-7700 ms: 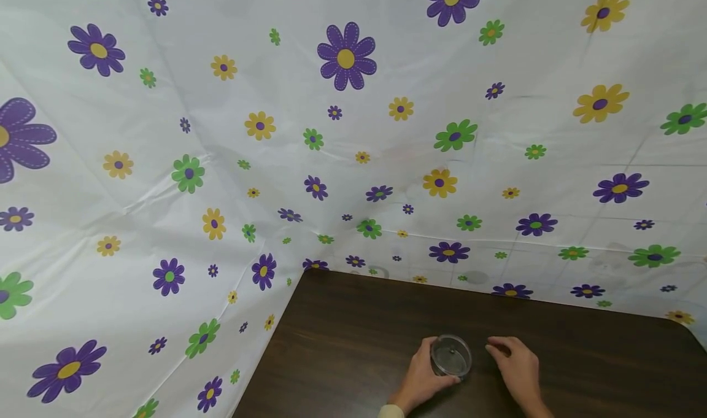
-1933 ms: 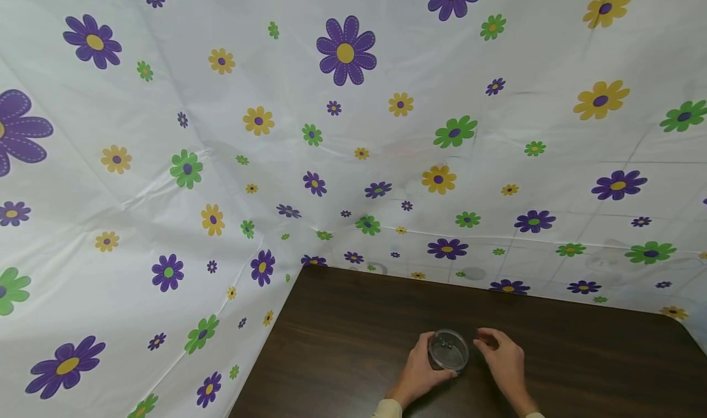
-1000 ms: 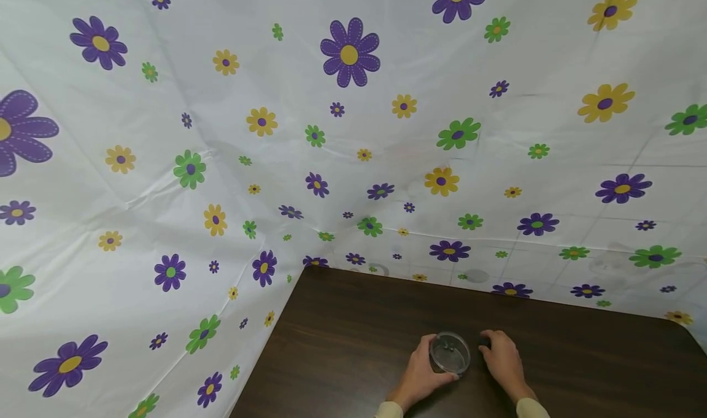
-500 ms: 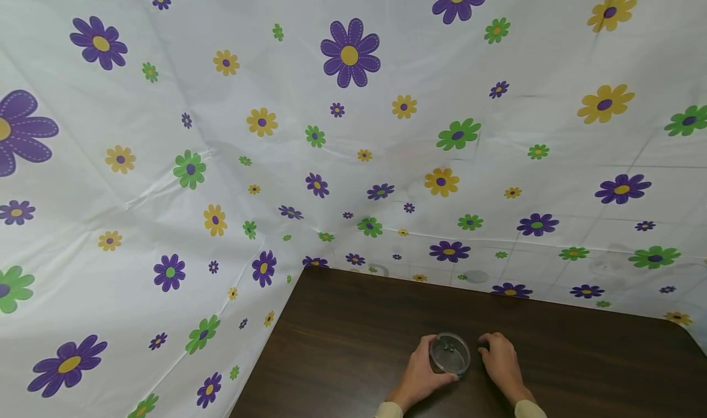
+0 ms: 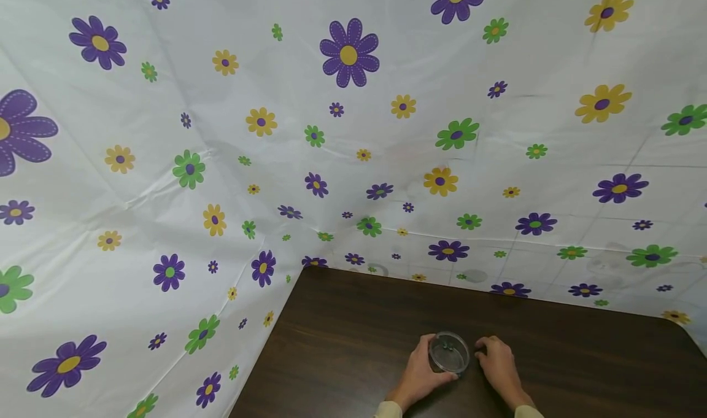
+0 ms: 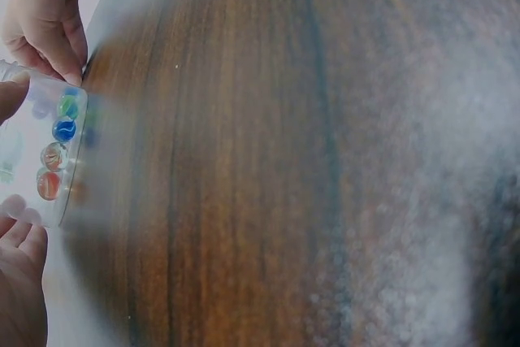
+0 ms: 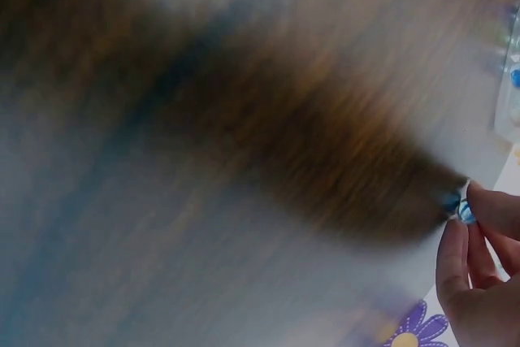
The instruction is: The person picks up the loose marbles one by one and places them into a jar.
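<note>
My left hand (image 5: 415, 375) grips a clear round plastic container (image 5: 452, 364), fingers and thumb around its side. Through its wall in the left wrist view I see a green marble (image 6: 68, 106), a blue marble (image 6: 63, 128), a brownish clear marble (image 6: 54, 156) and an orange-red marble (image 6: 49, 185). Just right of the container, my right hand (image 5: 499, 369) is low over the table. The right wrist view shows its thumb and finger pinching a clear blue marble (image 7: 465, 211), which the head view does not show.
A dark wood-grain table (image 5: 353, 332) lies under both hands. White sheeting (image 5: 276, 86) with purple, yellow and green flowers hangs along its back and left edges.
Compared with the oldest frame, more marbles show in the container. Over the last second my right hand has shifted slightly left and nearer to me. The left hand keeps its grip, almost still.
</note>
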`<state>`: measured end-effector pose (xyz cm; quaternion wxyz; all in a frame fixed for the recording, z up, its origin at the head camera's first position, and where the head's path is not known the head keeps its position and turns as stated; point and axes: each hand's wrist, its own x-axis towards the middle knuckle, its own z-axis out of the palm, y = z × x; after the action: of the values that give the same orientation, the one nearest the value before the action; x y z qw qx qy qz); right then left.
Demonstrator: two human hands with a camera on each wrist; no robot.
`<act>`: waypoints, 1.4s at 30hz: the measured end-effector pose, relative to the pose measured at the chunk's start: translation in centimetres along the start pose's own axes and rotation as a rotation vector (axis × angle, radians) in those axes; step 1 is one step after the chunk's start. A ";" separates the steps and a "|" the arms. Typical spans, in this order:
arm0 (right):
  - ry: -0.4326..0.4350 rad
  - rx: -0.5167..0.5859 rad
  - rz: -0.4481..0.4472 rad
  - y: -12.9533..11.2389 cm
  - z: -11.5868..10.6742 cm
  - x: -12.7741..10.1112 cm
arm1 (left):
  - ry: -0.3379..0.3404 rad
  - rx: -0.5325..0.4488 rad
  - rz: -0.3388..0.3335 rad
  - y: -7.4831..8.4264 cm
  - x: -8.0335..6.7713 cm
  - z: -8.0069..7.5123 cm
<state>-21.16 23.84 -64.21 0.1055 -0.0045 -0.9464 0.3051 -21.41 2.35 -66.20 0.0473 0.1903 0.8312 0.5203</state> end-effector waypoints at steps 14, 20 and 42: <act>0.426 0.191 0.015 -3.3 0.0 -0.8 | 0.013 0.023 -0.019 0.1 0.0 -0.1; 0.431 0.241 -0.021 -5.0 0.2 -1.3 | 0.004 0.013 -0.019 0.0 0.0 0.0; 0.399 0.179 -0.116 -5.4 0.7 -1.8 | -0.015 0.099 0.033 0.1 0.1 0.0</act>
<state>-19.27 18.94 -61.98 0.3078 -0.0010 -0.8747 0.3744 -21.43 2.41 -66.07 0.0355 0.2101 0.8522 0.4778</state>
